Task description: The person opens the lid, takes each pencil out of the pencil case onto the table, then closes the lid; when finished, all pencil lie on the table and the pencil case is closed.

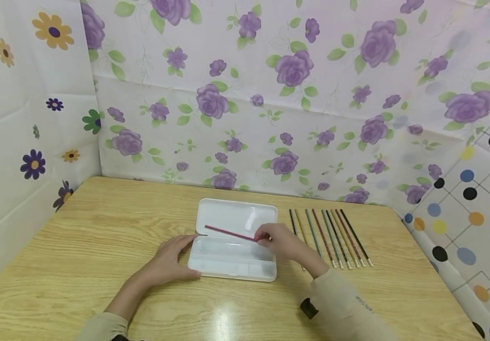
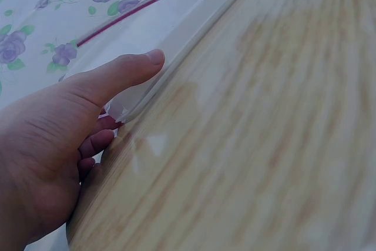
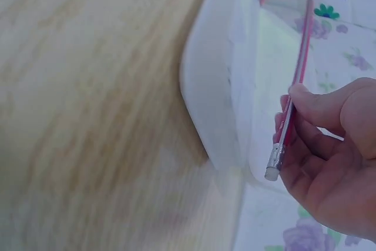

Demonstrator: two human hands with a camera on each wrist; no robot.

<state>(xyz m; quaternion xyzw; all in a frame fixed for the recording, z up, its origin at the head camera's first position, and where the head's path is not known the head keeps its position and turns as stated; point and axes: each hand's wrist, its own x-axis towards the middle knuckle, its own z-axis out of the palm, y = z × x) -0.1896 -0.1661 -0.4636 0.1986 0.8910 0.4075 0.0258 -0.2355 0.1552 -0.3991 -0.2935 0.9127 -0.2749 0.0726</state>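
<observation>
An open white plastic pencil case (image 1: 232,270) lies on the table, its lid (image 1: 236,208) folded back. My left hand (image 1: 166,265) holds the case's left end, thumb at the front corner and fingers towards the hinge side; the left wrist view shows the thumb (image 2: 126,74) on the edge. Above the case, my right hand (image 1: 281,241) pinches a red-striped pencil (image 1: 230,233) near its eraser end between thumb and fingers. In the right wrist view the metal ferrule and white eraser (image 3: 273,166) stick out below the fingers, and the shaft points left across the lid.
Several pencils (image 1: 328,237) with white ends lie in a row on the wooden table (image 1: 142,222) right of the case, partly behind the right forearm. Flowered cloth (image 1: 236,118) hangs behind the table and a dotted cloth (image 1: 467,203) along the right side.
</observation>
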